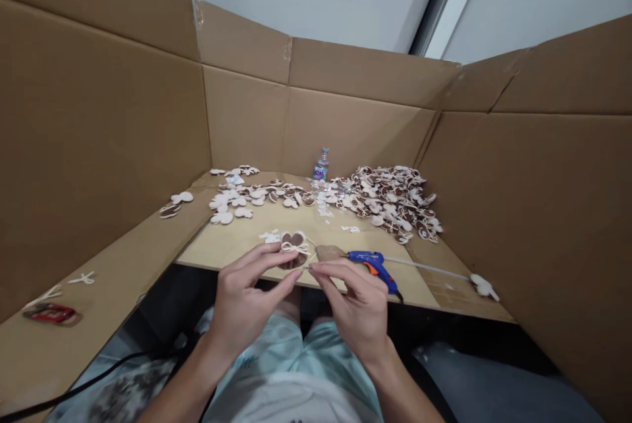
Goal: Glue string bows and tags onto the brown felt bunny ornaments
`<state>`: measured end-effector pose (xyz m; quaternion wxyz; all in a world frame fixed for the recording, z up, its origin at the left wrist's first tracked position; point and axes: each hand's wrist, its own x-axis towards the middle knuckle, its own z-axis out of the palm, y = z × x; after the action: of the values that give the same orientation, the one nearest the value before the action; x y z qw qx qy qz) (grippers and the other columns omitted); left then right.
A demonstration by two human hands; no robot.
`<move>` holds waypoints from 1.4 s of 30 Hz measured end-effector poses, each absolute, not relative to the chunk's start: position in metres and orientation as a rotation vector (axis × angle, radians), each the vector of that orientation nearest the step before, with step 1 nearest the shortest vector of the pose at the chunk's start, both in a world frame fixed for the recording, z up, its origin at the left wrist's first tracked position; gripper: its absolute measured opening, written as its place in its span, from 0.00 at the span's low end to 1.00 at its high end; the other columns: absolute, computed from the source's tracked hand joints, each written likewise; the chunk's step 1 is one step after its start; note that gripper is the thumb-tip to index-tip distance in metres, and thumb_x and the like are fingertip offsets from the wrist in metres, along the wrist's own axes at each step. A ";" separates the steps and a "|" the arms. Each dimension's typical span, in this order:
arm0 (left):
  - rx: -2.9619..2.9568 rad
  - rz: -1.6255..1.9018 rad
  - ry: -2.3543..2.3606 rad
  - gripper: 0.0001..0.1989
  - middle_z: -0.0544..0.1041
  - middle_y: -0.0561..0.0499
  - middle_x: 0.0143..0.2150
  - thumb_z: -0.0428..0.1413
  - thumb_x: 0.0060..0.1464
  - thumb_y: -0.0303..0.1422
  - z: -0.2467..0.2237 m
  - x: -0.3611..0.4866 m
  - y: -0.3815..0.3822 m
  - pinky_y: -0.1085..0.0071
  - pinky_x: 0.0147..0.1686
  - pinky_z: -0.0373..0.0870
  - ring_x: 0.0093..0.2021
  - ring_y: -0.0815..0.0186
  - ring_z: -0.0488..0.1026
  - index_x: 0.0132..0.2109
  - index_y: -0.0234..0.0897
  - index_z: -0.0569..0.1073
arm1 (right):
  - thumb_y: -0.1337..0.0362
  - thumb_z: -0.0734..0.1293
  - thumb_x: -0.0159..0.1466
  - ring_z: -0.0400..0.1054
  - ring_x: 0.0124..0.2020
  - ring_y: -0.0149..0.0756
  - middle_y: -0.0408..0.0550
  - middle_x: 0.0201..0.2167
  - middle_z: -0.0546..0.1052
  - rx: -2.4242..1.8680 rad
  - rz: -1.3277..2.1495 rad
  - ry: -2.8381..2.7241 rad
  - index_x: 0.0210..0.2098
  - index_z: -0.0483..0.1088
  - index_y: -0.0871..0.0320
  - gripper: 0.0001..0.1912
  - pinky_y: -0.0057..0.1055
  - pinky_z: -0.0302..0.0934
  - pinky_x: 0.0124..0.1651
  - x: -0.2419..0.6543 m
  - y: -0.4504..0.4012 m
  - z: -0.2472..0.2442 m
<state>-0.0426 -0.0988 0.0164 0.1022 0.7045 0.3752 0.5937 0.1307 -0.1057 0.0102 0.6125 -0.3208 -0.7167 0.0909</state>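
Note:
A brown and white bunny-shaped piece with a cream bow (295, 249) is held upright over the table's front edge. My left hand (247, 295) grips it between thumb and fingers. Just right of it, my right hand (356, 301) pinches the end of a thin cream cord, which loops up beside the piece. A blue glue gun (378, 266) with an orange trigger lies right of the piece, its nozzle over a small brown pad (330, 252). A glue stick runs out of its back toward the right.
Cardboard walls (316, 120) surround the table (217, 243). A large pile of similar pieces (390, 196) lies back right, with more at back left. A bottle (321, 165) stands behind. A red tool (51, 312) and loose bows (83, 277) are at left.

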 end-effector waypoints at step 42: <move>1.462 1.250 0.868 0.09 0.80 0.48 0.37 0.63 0.49 0.33 0.024 -0.040 -0.095 0.71 0.42 0.72 0.39 0.65 0.76 0.38 0.36 0.78 | 0.63 0.73 0.57 0.71 0.31 0.28 0.42 0.34 0.75 -0.628 1.251 -1.397 0.51 0.69 0.51 0.23 0.26 0.68 0.36 0.145 -0.086 0.012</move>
<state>-0.0399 -0.0955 0.0239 0.4933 0.6026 0.3577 0.5153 0.1447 -0.0861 0.0117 0.5499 -0.2651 -0.5900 0.5284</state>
